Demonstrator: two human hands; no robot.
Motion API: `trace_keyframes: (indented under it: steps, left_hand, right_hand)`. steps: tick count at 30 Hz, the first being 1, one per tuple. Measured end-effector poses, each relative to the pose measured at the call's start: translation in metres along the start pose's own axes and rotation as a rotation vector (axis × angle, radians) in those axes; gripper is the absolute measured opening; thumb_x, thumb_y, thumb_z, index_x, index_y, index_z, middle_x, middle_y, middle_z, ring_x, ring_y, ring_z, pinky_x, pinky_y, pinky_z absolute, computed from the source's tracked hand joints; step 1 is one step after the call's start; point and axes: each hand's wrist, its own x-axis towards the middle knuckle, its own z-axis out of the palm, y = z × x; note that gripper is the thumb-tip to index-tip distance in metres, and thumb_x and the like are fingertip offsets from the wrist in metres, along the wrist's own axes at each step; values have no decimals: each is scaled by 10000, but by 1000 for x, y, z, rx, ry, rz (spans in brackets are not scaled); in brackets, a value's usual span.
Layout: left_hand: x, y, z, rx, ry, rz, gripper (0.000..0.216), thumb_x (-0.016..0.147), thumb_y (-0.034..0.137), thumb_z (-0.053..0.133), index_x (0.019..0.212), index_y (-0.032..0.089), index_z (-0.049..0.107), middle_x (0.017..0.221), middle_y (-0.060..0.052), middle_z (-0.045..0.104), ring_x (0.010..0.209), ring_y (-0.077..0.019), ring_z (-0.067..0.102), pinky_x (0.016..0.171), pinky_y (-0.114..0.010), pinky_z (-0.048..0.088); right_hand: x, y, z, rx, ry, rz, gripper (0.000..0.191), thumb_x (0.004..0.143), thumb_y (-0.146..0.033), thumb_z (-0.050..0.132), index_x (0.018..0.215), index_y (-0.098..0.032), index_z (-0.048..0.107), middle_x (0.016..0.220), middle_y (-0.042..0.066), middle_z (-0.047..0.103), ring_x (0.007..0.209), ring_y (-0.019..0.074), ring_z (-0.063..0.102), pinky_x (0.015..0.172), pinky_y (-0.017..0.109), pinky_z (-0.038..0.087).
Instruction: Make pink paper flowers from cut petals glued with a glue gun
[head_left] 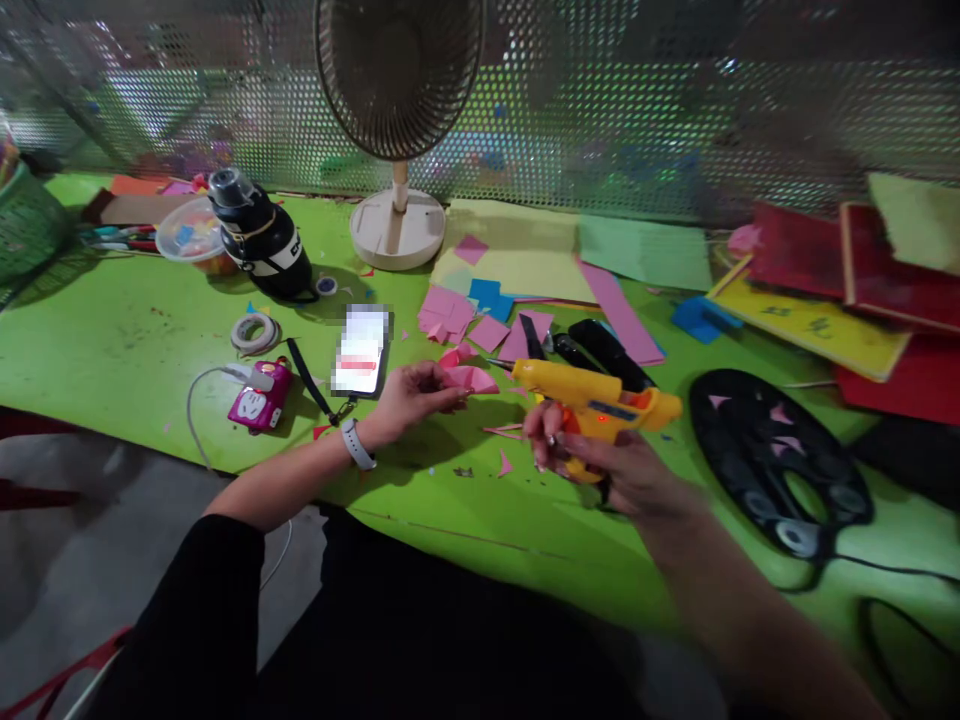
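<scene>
While gluing seemingly needed aim, pink paper was gripped by left fingers, the three-o'clock glue gun by right fingers.

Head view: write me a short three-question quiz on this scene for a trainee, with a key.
1. Multiple choice: what does the right hand hold?
A) bottle
B) glue gun
C) phone
2. True or false: the fan stands on the green table.
3. Fill in the missing word: the left hand holds a piece of pink ____.

Key: 1. B; 2. true; 3. paper.
</scene>
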Motion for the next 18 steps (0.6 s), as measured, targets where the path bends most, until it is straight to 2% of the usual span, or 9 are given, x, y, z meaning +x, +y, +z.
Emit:
trace_keyframes:
  steps: [5, 8, 10, 14, 18]
  left_hand:
    - [-1, -3, -1, 66, 3, 16, 375, 714, 424, 821, 786, 111, 627, 708, -41, 725, 661, -124, 699, 646, -255, 568]
    - [-1, -3, -2, 85, 8, 6, 393, 717, 446, 813, 792, 109, 627, 707, -44, 725, 660, -127, 701, 652, -260, 571]
    - [-1, -2, -2, 98, 13, 6, 392, 716, 444, 815, 787, 109, 625, 708, -49, 726, 667, -133, 705, 659, -266, 574]
    - [-1, 2, -3, 95, 37, -9, 388, 711, 433, 820, 790, 104, 630, 736, -66, 738, 681, -136, 711, 670, -269, 578]
    - [-1, 4, -3, 58, 73, -22, 411, 678, 440, 839, 778, 104, 623, 712, -56, 735, 642, -121, 701, 631, -241, 567]
  right_hand:
    - [-2, 15, 8, -233, 147, 28, 288, 731, -445, 778, 939, -275, 676, 899, 37, 682, 670, 175, 629, 608, 324, 566]
    - [-1, 20, 11, -277, 202, 20, 341, 699, -439, 802, 977, -285, 678, 935, 47, 714, 817, 232, 690, 740, 372, 606]
    - [1, 19, 12, -294, 212, 7, 317, 706, -438, 800, 960, -298, 673, 924, 43, 723, 835, 244, 701, 769, 398, 614]
    - [4, 18, 15, -307, 213, -35, 276, 700, -458, 805, 870, -292, 665, 808, 29, 717, 684, 218, 675, 631, 393, 617]
    - [5, 16, 17, -409, 207, -45, 296, 746, -505, 762, 900, -265, 683, 719, 29, 701, 562, 187, 629, 468, 331, 556]
